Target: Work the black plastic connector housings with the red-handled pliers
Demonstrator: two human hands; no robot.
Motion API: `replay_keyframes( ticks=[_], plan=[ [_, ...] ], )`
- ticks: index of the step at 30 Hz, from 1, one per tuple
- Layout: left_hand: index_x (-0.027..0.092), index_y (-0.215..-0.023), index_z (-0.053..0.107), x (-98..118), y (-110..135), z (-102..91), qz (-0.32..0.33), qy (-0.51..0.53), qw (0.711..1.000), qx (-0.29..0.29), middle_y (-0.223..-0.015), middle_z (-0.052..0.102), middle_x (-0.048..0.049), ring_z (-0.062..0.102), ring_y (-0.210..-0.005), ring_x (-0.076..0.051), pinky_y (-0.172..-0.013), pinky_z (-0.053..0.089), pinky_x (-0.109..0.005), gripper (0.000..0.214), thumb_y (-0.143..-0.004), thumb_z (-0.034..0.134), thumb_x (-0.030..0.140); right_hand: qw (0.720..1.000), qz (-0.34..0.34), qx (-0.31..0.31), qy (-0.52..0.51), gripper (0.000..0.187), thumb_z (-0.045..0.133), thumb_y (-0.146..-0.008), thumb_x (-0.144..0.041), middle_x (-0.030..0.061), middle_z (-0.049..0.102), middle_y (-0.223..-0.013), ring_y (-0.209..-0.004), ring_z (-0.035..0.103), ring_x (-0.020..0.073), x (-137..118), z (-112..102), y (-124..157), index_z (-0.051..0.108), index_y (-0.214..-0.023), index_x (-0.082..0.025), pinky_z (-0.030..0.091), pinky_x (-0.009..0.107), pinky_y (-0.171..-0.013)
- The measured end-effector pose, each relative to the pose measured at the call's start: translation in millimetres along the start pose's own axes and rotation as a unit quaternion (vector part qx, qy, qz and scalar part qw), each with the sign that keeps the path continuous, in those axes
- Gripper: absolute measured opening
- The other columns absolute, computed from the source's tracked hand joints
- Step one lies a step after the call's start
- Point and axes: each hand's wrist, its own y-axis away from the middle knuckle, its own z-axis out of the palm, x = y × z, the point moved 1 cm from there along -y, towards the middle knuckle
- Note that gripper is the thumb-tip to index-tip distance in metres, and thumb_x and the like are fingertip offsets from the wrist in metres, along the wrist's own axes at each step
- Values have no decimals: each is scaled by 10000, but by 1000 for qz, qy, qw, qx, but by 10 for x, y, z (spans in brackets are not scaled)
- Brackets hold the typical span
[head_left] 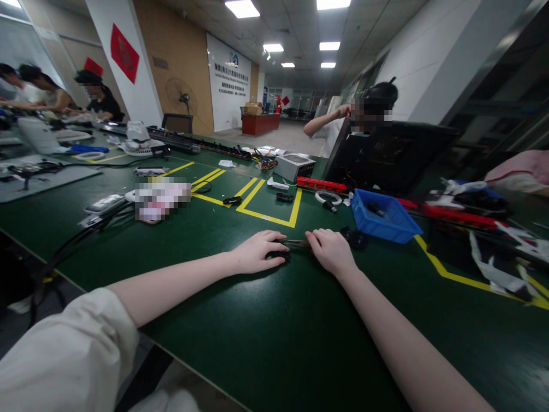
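Observation:
My left hand (260, 252) rests low over the green table, its fingers curled round a small black bundle (281, 255), which looks like coiled cable. Most of that bundle is hidden under the fingers. My right hand (331, 250) is closed on a tool that looks like pliers (295, 243). Its metal jaws point left to the bundle and a trace of red shows by the thumb; whether the jaws touch the bundle I cannot tell. Just right of my right hand lies another black cable coil (355, 238).
A blue bin (384, 220) with black pieces stands to the right. Ahead, yellow tape (270, 218) frames a black cable bundle (285, 197). A power supply box (294, 167), a red strip (321, 184) and a large black panel (386, 154) stand farther back. Opposite sits a person (332, 134).

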Motion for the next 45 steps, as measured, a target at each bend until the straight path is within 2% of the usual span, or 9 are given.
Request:
replay_keyframes(
  ticks=[6,12,22,25,28,33,36,41,45],
  plan=[
    [198,-1176,676,7,-15,-4,9,20,1000,1,-1310,598,-113,571,-1193,-258,-1051,438,-450,312,-941,579,379,1000,-3,7,5,427,305,-1010,-404,92,649,-839,-833,565,205,-10,12,-8,592,-772,-196,349,340,-754],
    [193,-1145,676,10,-18,0,8,16,1000,21,-1306,592,-108,582,-1178,-250,-1021,460,-424,272,-926,601,336,1000,-2,21,-1,405,307,-1005,-397,100,648,-903,-871,562,213,18,28,6,603,-809,-203,383,338,-752],
    [175,-1107,658,-27,-9,-13,-2,51,997,50,-1271,591,-112,588,-1150,-244,-1006,472,-409,247,-892,647,296,996,-55,-32,-55,364,407,-964,-486,76,683,-964,-890,621,216,132,-104,41,653,-896,-227,482,349,-760],
    [171,-1083,657,-31,-12,-28,-7,72,995,61,-1245,597,-108,598,-1125,-231,-987,485,-384,224,-886,655,278,994,-71,-50,-71,370,450,-939,-524,91,682,-1048,-950,627,236,195,-135,72,655,-986,-220,508,381,-810],
    [178,-1064,655,-33,-22,-37,-11,91,994,63,-1204,610,-93,610,-1093,-217,-958,497,-358,209,-886,664,289,991,-89,-65,-71,470,507,-901,-566,119,655,-1185,-1082,606,278,296,-161,180,620,-1183,-208,501,442,-912],
    [179,-1052,661,-33,-41,-49,-12,102,993,58,-1163,623,-84,622,-1056,-206,-928,498,-344,219,-889,671,325,996,-33,-70,-52,622,473,-898,-623,131,606,-1289,-1131,597,290,442,-210,490,528,-1361,-212,513,449,-919],
    [188,-1072,661,-21,-42,-60,-10,103,993,53,-1145,629,-76,626,-1053,-205,-925,497,-342,239,-896,664,350,998,15,-52,-24,697,440,-888,-665,149,607,-1288,-1124,597,314,448,-215,633,504,-1384,-180,514,472,-908],
    [191,-1133,631,8,-32,-74,-37,91,994,50,-1139,637,-68,634,-1037,-204,-923,502,-349,279,-897,660,337,995,92,-30,14,833,431,-816,-773,198,617,-1208,-1019,614,348,425,-209,683,561,-1301,-109,524,500,-819],
    [190,-1120,634,20,-31,-72,-40,76,995,39,-1125,640,-61,636,-1024,-197,-918,504,-346,246,-904,648,306,995,95,-33,-7,760,435,-806,-781,183,628,-1134,-952,614,321,408,-248,674,629,-1150,-131,522,462,-769]
  ],
)
